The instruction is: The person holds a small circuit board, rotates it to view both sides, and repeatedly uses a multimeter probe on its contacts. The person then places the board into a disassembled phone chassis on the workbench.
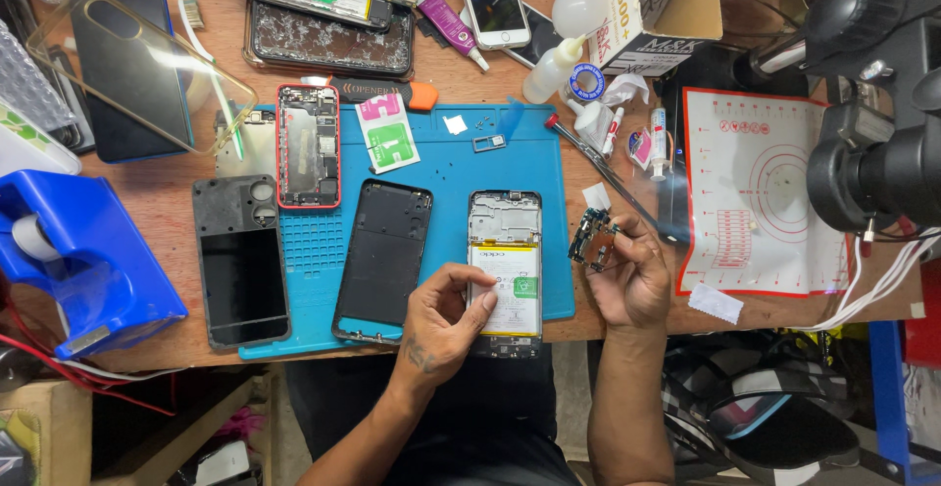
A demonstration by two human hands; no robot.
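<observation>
Centrally, the left hand (446, 315) presses pinched fingertips on the opened phone's battery (506, 290) to steady it, while the right hand (627, 275) pinches a small circuit board (594, 238) aside.

Cluttered wooden workbench (176, 212); blue mat (446, 163); perhaps dim floor below

This was a phone repair workshop. A wooden bench (167, 202) carried a blue repair mat (441, 168), an opened phone (504, 270) with its battery bare, loose back covers (382, 248), a cracked screen (330, 39) and glue tubes (449, 24). A microscope (872, 153) stood at the right edge, over a white work mat (760, 192).
</observation>
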